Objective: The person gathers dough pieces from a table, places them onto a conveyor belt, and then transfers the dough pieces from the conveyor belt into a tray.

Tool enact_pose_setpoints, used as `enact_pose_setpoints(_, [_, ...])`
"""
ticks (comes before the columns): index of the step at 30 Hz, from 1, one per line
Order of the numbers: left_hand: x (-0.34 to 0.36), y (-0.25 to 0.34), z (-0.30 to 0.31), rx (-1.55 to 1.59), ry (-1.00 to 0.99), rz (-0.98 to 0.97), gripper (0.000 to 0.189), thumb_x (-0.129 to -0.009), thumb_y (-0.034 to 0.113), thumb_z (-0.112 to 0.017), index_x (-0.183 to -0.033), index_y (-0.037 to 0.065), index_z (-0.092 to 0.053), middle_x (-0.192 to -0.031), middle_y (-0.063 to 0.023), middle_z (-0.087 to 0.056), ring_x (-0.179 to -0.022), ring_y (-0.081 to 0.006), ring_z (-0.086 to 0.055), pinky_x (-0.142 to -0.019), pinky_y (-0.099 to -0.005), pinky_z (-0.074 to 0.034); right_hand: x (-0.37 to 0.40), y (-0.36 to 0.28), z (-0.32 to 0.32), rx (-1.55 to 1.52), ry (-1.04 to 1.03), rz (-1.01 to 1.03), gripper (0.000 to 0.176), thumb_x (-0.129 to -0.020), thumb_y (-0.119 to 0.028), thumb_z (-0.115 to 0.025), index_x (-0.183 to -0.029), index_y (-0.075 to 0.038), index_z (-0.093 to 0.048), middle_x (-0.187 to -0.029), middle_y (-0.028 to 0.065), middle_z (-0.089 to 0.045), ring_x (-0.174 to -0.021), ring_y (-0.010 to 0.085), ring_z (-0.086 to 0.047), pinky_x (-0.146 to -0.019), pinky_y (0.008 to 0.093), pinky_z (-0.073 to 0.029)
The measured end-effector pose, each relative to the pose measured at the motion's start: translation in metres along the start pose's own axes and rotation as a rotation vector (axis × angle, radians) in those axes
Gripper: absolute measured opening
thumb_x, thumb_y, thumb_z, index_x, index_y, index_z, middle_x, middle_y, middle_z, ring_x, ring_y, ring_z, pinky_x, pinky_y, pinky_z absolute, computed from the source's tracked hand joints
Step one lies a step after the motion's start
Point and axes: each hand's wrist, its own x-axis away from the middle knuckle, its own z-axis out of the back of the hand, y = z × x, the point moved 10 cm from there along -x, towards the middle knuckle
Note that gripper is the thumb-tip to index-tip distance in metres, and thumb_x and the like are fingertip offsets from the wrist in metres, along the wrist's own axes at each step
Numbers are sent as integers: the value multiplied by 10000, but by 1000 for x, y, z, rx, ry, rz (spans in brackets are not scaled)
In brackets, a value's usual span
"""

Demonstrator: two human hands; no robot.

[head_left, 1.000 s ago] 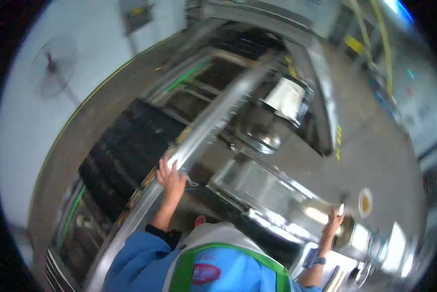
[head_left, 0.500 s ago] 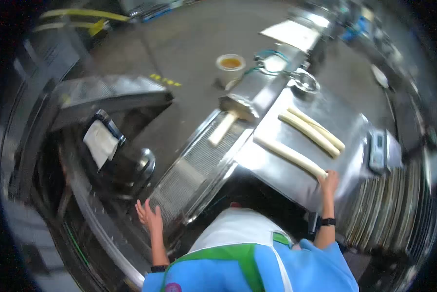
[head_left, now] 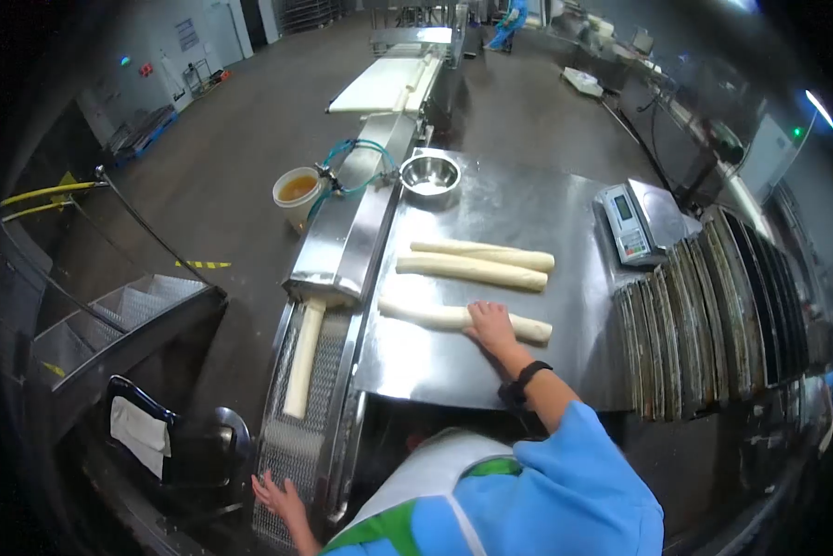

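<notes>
A long pale dough roll (head_left: 426, 311) lies across the steel table nearest me. My right hand (head_left: 492, 326) is over it, right of its middle, with the fingers bent across its top and far side. Behind it two more dough rolls, the front one (head_left: 472, 271) and the rear one (head_left: 518, 254), lie close together. My left hand (head_left: 279, 499), fingers spread and holding nothing, is by the near end of the mesh conveyor (head_left: 328, 394). Farther up that conveyor a dough length (head_left: 304, 361) sticks out from under the steel housing (head_left: 337, 246).
On the steel table (head_left: 565, 218) stand a metal bowl (head_left: 430, 176) and a digital scale (head_left: 634, 222). Stacked trays (head_left: 704, 324) crowd the right side. A bucket of amber liquid (head_left: 298, 190) is left of the housing. Metal steps (head_left: 124, 315) and a draped cloth (head_left: 140, 434) are farther left.
The view has turned and lifted. My right hand has shifted from the near roll's right end toward its middle. More of the dough length shows outside the housing. My left hand stays open.
</notes>
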Motion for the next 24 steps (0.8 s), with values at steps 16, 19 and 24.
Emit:
enact_pose_setpoints(16, [27, -27, 19, -25, 45, 169, 468, -665, 121, -613, -1100, 62, -450, -1317, -191, -218, -1209, -372, -193, -975, -477, -195, -103, 133, 23, 96, -335, -420, 553, -702, -475, -554, -1086, -79, -521, -1092, 108, -521, -1047, 255, -462, -887, 442, -325])
enact_pose_setpoints(19, [36, -46, 21, -83, 24, 231, 466, -669, 125, -617, -1097, 56, -448, -1319, -187, -217, -1209, -374, -193, -978, -476, -187, -111, 153, -4, 105, -492, -483, 587, -624, -541, -590, -998, -88, -586, -1075, 106, -533, -1018, 246, -486, -874, 437, -339])
enact_pose_setpoints(24, [37, -38, 34, -21, -23, 282, 446, -671, 121, -613, -1080, 43, -453, -1304, -192, -230, -1201, -362, -203, -970, -476, -189, -116, 160, -17, 128, -321, -382, 612, -568, -547, -627, -944, -65, -606, -927, 127, -591, -891, 276, -541, -785, 409, -398])
